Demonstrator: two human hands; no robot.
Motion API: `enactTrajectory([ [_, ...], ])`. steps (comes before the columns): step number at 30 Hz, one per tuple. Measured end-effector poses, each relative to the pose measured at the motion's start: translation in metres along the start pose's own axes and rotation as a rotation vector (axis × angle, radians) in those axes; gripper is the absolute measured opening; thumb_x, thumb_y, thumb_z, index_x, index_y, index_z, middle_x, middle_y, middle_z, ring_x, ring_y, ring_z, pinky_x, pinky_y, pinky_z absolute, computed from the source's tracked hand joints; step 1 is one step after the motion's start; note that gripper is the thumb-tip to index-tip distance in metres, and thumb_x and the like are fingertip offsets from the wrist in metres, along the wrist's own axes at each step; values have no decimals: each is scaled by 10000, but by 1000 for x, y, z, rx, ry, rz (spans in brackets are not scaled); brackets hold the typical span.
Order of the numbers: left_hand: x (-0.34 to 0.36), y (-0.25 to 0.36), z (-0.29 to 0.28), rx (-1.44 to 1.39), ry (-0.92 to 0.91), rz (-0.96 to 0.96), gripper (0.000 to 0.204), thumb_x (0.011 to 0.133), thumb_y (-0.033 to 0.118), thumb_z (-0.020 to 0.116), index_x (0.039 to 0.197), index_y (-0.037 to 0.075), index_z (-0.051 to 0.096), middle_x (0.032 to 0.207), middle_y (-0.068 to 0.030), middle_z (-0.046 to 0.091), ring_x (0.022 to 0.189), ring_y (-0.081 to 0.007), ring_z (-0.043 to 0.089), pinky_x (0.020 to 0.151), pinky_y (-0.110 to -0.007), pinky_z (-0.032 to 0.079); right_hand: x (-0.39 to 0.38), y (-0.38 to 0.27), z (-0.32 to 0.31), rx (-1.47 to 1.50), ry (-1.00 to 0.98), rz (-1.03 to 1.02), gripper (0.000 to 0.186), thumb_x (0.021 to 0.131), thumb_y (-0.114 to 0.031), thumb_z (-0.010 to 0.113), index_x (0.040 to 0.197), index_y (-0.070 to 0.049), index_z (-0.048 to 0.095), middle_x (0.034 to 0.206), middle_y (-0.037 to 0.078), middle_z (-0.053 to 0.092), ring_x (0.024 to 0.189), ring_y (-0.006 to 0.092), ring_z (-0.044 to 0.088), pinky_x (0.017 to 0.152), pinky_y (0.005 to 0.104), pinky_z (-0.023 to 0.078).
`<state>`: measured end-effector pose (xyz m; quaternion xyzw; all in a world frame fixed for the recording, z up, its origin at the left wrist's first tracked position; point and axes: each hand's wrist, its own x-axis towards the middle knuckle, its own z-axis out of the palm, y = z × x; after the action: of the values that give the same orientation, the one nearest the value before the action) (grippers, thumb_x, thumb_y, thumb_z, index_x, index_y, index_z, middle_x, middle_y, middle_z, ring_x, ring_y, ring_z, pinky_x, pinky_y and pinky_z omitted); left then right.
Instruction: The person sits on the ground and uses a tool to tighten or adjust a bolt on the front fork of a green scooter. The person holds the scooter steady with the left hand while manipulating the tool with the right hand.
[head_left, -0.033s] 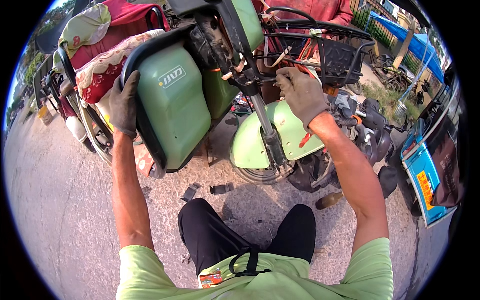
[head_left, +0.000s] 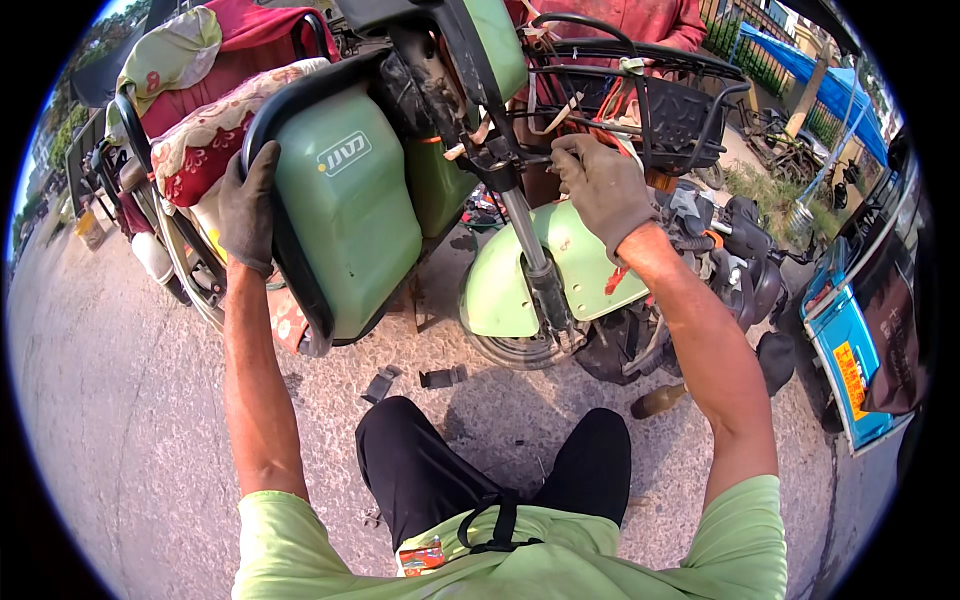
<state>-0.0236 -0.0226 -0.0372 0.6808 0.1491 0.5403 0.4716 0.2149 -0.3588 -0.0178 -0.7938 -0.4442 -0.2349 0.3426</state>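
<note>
Gritty pavement; gloved hands [head_left: 248, 208] grip glossy green scooter panel [head_left: 345, 215]

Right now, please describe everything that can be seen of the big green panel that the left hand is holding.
The green front panel of the scooter looks like glossy moulded plastic, pale green, with a black rim around its edge and a small white emblem near the top. It bulges outward and stands tilted, beside the front fork and green mudguard. The gloved left hand grips its black rim on the left side. Its lower edge hangs above the paved ground.
</note>
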Motion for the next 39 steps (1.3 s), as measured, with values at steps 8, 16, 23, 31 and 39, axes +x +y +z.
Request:
enactTrajectory([
  [8, 1, -3, 1, -9, 14, -9, 548, 945, 426, 696, 1211, -47, 622, 964, -83, 673, 835, -139, 606, 777, -289, 498, 7, -2, -6, -145, -36, -103, 259, 1001, -255, 527, 1063, -47, 667, 850, 189, 716, 834, 383, 701, 765, 477, 541],
  [16, -3, 4, 3, -48, -8, -8, 531, 954, 411, 694, 1229, -36, 614, 995, -77, 674, 846, -130, 612, 773, -276, 506, 27, -15, -9, -299, -154, -115, 287, 1018, -279, 518, 1040, -19, 638, 878, 241, 703, 888, 423, 689, 779, 517, 540],
  [23, -7, 10, 4, -97, -11, -31, 513, 961, 383, 701, 1253, -26, 598, 1022, -64, 669, 856, -120, 610, 777, -267, 510, 66, -36, -12, -801, -485, -359, 293, 871, -228, 708, 1113, -64, 713, 1068, 164, 662, 964, 337, 688, 814, 429, 556],
  [31, -4, 4, 3, -53, -22, -38, 462, 991, 382, 652, 1242, -5, 619, 1025, -42, 670, 875, -119, 613, 801, -271, 499, 84, -38, 3, -892, -496, -421, 275, 853, -144, 652, 1075, -14, 746, 988, 208, 744, 891, 351, 747, 778, 412, 600],
  [39, -6, 4, 3, -34, -16, -23, 452, 1002, 395, 630, 1236, 8, 635, 1049, -42, 679, 916, -128, 620, 832, -283, 494, 12, -46, -7, -413, -230, -42, 416, 1043, -405, 444, 1078, -42, 646, 869, 201, 713, 841, 406, 702, 747, 509, 552],
])
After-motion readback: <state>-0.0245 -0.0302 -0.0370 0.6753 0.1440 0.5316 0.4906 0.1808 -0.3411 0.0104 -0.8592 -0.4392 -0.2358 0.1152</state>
